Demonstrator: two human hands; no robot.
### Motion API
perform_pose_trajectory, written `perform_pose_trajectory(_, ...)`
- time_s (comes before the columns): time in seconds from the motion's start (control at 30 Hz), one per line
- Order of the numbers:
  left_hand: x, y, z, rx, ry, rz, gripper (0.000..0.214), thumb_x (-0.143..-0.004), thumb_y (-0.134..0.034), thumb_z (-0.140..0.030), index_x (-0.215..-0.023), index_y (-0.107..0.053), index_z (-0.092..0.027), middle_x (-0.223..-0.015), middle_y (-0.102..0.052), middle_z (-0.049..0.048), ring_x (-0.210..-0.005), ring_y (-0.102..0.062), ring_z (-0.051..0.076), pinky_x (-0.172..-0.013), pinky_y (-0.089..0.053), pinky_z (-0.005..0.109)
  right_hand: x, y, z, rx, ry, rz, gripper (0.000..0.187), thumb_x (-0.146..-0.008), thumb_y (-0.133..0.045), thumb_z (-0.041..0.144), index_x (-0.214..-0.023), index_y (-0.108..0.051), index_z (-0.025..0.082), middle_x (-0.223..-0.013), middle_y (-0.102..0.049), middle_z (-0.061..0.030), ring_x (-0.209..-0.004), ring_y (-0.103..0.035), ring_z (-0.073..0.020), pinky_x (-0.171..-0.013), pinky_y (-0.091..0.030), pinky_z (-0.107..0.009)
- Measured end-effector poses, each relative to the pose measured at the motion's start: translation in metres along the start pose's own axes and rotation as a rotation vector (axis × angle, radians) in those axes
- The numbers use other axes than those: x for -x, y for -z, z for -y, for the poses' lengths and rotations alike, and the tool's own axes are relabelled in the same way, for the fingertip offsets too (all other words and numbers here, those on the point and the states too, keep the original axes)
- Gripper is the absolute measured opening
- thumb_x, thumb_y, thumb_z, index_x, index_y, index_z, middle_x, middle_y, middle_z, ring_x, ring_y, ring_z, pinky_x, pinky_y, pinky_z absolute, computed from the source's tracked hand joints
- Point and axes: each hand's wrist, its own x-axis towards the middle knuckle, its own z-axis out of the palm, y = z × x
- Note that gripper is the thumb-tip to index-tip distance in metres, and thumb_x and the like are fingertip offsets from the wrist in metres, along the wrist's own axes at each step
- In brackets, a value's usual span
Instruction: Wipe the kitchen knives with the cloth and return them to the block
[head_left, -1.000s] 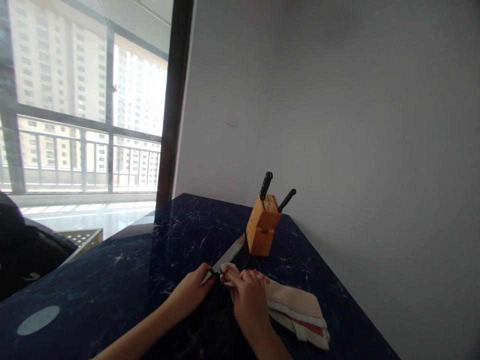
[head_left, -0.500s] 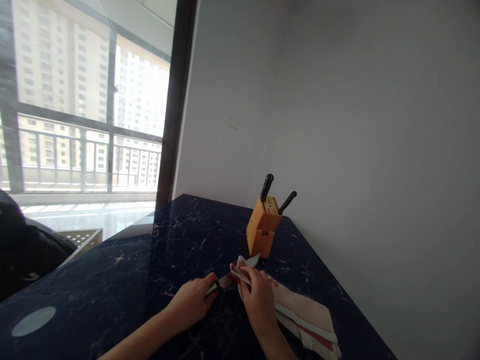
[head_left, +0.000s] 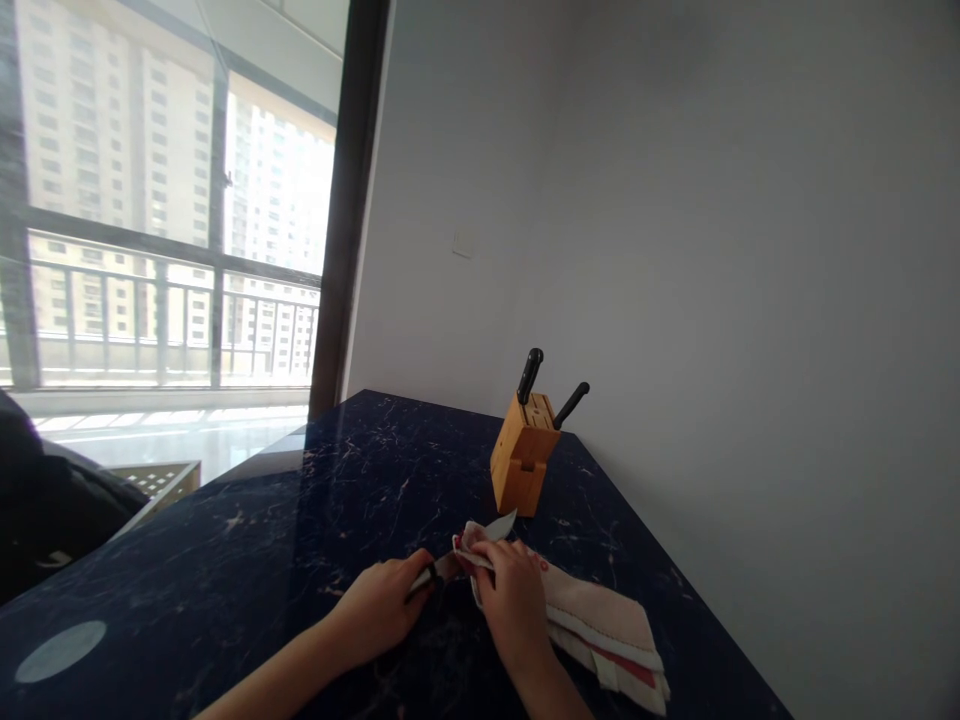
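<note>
My left hand (head_left: 382, 605) is closed around the black handle of a kitchen knife (head_left: 501, 524), whose blade points away toward the wall. My right hand (head_left: 510, 600) pinches a fold of a pink and white cloth (head_left: 592, 625) round the middle of the blade, so only the tip shows past the cloth. The rest of the cloth lies flat on the dark marble counter (head_left: 300, 530) to the right of my hands.
A wooden knife block (head_left: 521, 455) with two black-handled knives stands by the grey wall behind my hands. A pale round spot (head_left: 61, 650) marks the counter's left. A dark seat (head_left: 45, 500) and a big window lie off the left edge.
My right hand slid the cloth along the blade from near the handle toward the tip, covering most of the blade. The left hand kept its grip on the handle.
</note>
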Motion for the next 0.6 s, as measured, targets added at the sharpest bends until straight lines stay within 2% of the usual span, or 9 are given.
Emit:
perform_pose_trajectory(0.1,0.001,0.000,-0.001,0.010,0.005,-0.002,0.019,-0.083,-0.038,-0.031,-0.097,-0.050,-0.025,-0.085,-0.065,0.0023,-0.080,-0.062,0.019,-0.068,-0.040,0.025,0.000,0.001,-0.001,-0.044,0.019,0.012,0.029,-0.078,-0.045,0.012,-0.097,-0.063,0.024,-0.096,-0.063,-0.0016,-0.094,-0.051,-0.0181,-0.087,-0.033,-0.030)
perform_pose_trajectory(0.2,0.000,-0.001,-0.001,0.027,0.032,-0.010,0.018,-0.083,-0.038,-0.029,-0.095,-0.050,-0.023,-0.088,-0.065,0.0032,-0.083,-0.062,0.019,-0.071,-0.040,0.024,0.005,0.000,0.005,-0.056,0.118,0.069,0.036,-0.076,-0.046,0.010,-0.105,-0.059,0.026,-0.103,-0.060,-0.0007,-0.100,-0.048,-0.0179,-0.091,-0.030,-0.030)
perform_pose_trajectory(0.33,-0.003,-0.005,0.002,0.032,0.067,-0.016,0.017,-0.082,-0.039,-0.024,-0.094,-0.051,-0.022,-0.090,-0.065,0.0038,-0.087,-0.061,0.018,-0.074,-0.040,0.023,0.016,-0.006,0.013,0.052,0.214,0.144,0.048,-0.076,-0.049,0.017,-0.122,-0.047,0.031,-0.114,-0.054,-0.0011,-0.106,-0.044,-0.0212,-0.095,-0.026,-0.036)
perform_pose_trajectory(0.43,-0.004,-0.007,0.004,0.012,0.077,-0.018,0.019,-0.082,-0.039,-0.024,-0.097,-0.051,-0.022,-0.091,-0.065,0.0038,-0.087,-0.061,0.019,-0.074,-0.040,0.024,0.019,-0.011,0.008,0.157,0.199,0.148,0.053,-0.077,-0.046,0.016,-0.127,-0.040,0.031,-0.121,-0.050,-0.0028,-0.109,-0.040,-0.0245,-0.094,-0.024,-0.040)
perform_pose_trajectory(0.6,-0.003,-0.005,0.002,0.007,0.073,-0.015,0.021,-0.083,-0.039,-0.028,-0.099,-0.051,-0.024,-0.090,-0.066,0.0037,-0.085,-0.062,0.019,-0.071,-0.041,0.024,0.013,-0.013,-0.009,0.227,0.095,0.118,0.057,-0.076,-0.039,0.009,-0.128,-0.039,0.032,-0.126,-0.048,-0.0016,-0.112,-0.038,-0.0276,-0.093,-0.025,-0.045)
